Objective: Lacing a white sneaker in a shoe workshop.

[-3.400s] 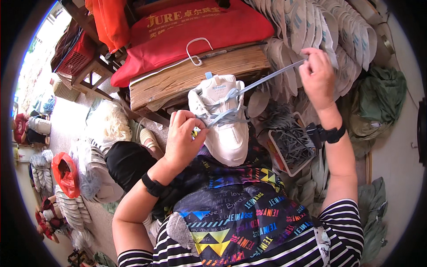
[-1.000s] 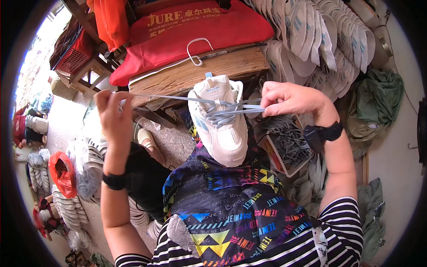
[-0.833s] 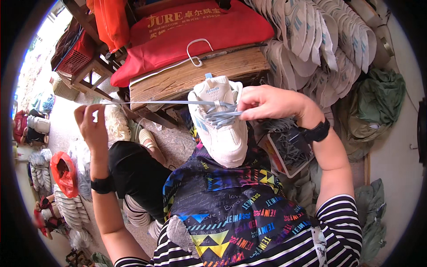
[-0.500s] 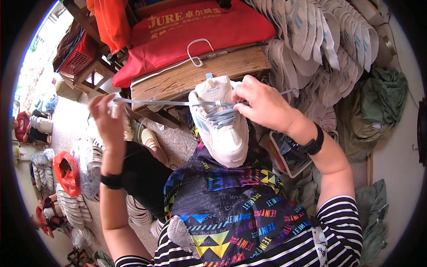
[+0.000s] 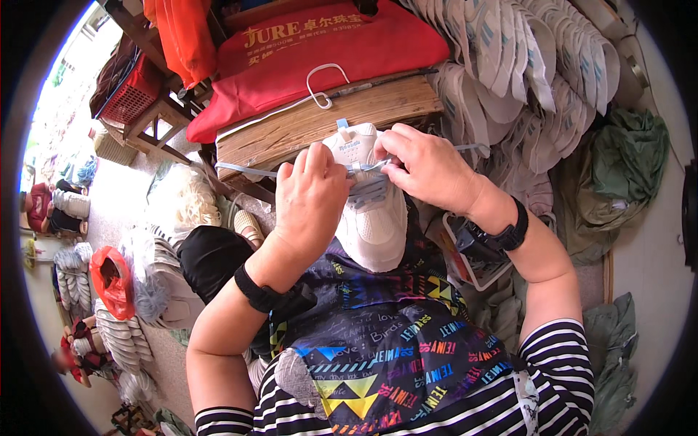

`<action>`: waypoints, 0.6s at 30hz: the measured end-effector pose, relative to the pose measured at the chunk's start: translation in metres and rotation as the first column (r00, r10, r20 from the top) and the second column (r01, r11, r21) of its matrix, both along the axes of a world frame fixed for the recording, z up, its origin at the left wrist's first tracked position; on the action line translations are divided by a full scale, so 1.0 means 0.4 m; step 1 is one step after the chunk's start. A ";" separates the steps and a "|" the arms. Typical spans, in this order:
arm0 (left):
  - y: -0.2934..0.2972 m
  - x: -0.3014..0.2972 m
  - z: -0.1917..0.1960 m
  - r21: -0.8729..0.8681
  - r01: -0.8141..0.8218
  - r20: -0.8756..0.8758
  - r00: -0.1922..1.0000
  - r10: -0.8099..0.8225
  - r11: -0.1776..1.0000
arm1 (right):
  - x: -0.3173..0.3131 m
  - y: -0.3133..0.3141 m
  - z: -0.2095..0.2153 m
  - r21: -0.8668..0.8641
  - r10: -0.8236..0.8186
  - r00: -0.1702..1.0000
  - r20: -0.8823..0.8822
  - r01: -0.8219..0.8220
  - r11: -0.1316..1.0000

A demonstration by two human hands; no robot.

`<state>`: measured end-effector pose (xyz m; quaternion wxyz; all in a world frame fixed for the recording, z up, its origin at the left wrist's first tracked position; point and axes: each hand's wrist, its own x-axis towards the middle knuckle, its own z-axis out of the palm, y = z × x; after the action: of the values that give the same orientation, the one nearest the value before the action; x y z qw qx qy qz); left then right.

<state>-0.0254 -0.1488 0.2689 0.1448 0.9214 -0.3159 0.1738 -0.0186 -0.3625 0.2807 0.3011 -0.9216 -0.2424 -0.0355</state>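
Note:
A white sneaker (image 5: 372,234) rests toe toward me against the patterned apron (image 5: 378,327) on my lap. Light blue-grey shoelaces (image 5: 368,190) cross its tongue, with one loose end stretching out to the left and another to the right. My left hand (image 5: 314,198) is closed at the left side of the lacing, pinching the lace by the tongue. On the other side, my right hand (image 5: 425,161) pinches the lace with thumb and finger near the upper eyelets. The fingers cover part of the shoe's collar and eyelets.
Beyond the shoe stands a wooden bench (image 5: 334,120) with a red bag (image 5: 327,43) and a bent white cord (image 5: 314,86). Stacked white shoe uppers (image 5: 509,65) hang at the right, near green cloth (image 5: 625,156). Bundles and a red plastic bag (image 5: 111,282) lie at the left.
My left hand has come in from the far left to the lacing beside my right hand. The lace it had pulled out now trails left behind it. My right hand stays about where it was.

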 end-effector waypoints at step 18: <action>-0.004 0.044 -0.085 -0.501 -0.085 -0.391 0.910 -0.137 0.861 | -0.018 0.017 -0.036 0.230 0.062 0.996 -0.065 -0.045 0.972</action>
<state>-0.0078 -0.1504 0.2350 0.4478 0.8616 -0.2337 0.0500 -0.0259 -0.3559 0.2663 0.4144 -0.8747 -0.2505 -0.0221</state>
